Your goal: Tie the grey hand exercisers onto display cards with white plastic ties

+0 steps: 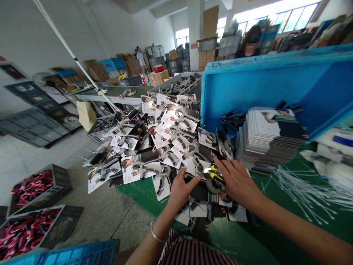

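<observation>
Remote station, head view. Both hands are low centre on the green table [275, 235], at the near edge of a heap of carded grey-and-black spring hand grippers [154, 147].

Left hand [180, 189]: fingers curled under, thumb laid out to the right on top. It is pinching the left edge of a dark backing card of printed cardboard [200, 191]. There is a thin silver bangle [156, 233] on that wrist.

Right hand [237, 182]: palm down, fingers straight and pressed together, pointing left. It lies flat on the same dark backing card.

A yellow-and-black handled tool [215, 176] sits just beyond the right fingertips, on the card and between the two hands. Its long axis runs across my view, dropping slightly toward the right. I cannot tell which end is the working end. The card's outline is mostly covered, so I cannot call its long axis.

Right of the hands is a tall stack of white printed cards [271, 136], leaning into a tipped blue plastic crate [275, 81]. Loose white cable ties [300, 191] are strewn on the green surface near that stack.
</observation>
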`<action>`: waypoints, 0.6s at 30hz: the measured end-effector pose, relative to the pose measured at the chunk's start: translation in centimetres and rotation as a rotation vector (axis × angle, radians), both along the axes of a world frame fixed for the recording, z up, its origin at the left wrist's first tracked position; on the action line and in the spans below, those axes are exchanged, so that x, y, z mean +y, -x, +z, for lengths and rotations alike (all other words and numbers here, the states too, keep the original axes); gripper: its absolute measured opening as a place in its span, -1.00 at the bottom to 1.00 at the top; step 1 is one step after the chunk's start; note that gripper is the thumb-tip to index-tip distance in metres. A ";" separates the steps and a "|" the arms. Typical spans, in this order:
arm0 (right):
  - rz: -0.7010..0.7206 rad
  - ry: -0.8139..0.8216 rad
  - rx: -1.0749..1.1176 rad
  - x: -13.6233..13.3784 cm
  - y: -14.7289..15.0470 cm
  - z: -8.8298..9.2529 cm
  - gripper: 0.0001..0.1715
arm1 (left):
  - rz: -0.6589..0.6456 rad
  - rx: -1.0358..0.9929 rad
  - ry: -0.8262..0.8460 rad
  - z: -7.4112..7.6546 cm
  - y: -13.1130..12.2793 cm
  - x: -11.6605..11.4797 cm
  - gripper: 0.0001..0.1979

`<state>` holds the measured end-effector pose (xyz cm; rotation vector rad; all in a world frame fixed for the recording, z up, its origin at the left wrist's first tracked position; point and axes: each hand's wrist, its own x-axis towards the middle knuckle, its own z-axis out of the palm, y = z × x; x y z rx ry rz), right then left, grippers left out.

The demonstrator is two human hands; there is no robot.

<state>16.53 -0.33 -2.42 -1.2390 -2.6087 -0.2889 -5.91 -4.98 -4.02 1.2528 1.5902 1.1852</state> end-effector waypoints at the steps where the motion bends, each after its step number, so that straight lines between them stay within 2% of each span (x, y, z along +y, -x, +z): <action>1: 0.002 0.010 0.000 0.0 0.0 -0.1 -0.15 | 0.009 0.004 0.002 0.0 0.0 0.0 -0.55; 13: -0.045 0.063 -0.020 -0.1 1.2 0.2 -0.27 | 0.003 0.013 0.013 0.1 0.0 0.2 -0.58; 18: -0.051 0.176 -0.026 0.6 0.8 -0.5 -0.58 | -0.033 -0.017 0.013 -0.4 0.1 0.4 -0.59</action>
